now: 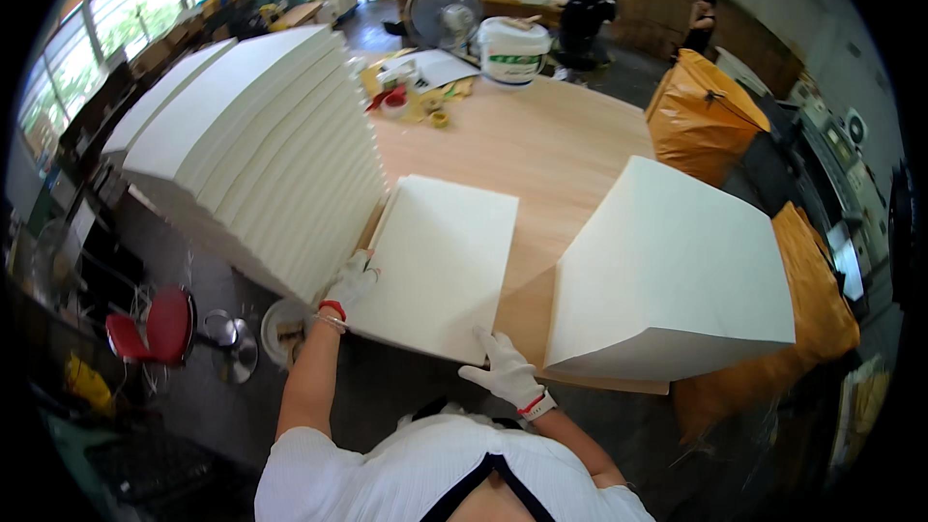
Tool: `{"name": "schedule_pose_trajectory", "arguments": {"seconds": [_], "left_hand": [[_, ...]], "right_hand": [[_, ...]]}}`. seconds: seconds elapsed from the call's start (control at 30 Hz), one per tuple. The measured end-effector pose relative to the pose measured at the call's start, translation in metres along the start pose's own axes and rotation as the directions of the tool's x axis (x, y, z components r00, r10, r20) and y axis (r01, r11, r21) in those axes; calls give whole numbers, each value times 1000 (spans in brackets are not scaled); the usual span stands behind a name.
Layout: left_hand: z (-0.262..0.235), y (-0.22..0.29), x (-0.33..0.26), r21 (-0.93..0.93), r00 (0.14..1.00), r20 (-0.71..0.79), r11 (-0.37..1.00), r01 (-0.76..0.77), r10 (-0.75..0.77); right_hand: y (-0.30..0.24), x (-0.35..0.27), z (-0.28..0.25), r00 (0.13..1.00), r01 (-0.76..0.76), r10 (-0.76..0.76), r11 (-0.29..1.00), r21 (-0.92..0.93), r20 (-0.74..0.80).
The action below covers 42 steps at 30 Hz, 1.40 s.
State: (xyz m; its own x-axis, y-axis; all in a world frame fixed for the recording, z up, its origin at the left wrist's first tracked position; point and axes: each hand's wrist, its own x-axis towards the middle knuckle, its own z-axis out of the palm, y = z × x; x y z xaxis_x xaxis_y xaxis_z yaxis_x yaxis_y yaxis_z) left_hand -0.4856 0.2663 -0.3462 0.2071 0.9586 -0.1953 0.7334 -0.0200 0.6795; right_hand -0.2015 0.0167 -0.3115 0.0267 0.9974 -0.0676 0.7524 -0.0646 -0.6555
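Note:
A flat white rectangular board or shallow box (440,256) lies on the wooden table in front of me, between two tall white stacks. My left hand (354,280), in a white glove with the fingertips bare, rests at its left edge, fingers stretched forward. At the near right corner, my gloved right hand (505,374) touches the board with fingertips, thumb spread apart. Left of the board rises a stack of white box-like pieces (261,135) with ridged edges. To the right stands a tall pile of white sheets or panels (677,266); I cannot tell which.
On the table (541,135) beyond stand a white bucket (512,53), tape rolls (438,120) and papers. A fan (444,12) is behind it. Orange sacks (706,116) flank the right side. A red stool (166,326) and a small bin (286,331) stand left. Other people sit farther back.

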Motion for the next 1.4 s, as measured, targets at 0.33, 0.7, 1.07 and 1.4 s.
{"name": "schedule_pose_trajectory", "arguments": {"seconds": [0.33,0.7,1.07,1.4], "left_hand": [[-4,-50,-119,-222,979,-82,954,-201,187],[-16,-47,-116,-278,966,-103,925,-258,238],[-19,-51,-108,-396,990,-24,908,-138,140],[-25,-52,-103,-329,989,58,938,-111,137]], "right_hand": [[11,10,1,975,194,-197,980,-43,-98],[9,4,24,939,224,-259,960,-167,-226],[6,2,24,922,250,-262,965,-78,-287],[5,4,24,910,260,-289,956,-135,-298]]}}
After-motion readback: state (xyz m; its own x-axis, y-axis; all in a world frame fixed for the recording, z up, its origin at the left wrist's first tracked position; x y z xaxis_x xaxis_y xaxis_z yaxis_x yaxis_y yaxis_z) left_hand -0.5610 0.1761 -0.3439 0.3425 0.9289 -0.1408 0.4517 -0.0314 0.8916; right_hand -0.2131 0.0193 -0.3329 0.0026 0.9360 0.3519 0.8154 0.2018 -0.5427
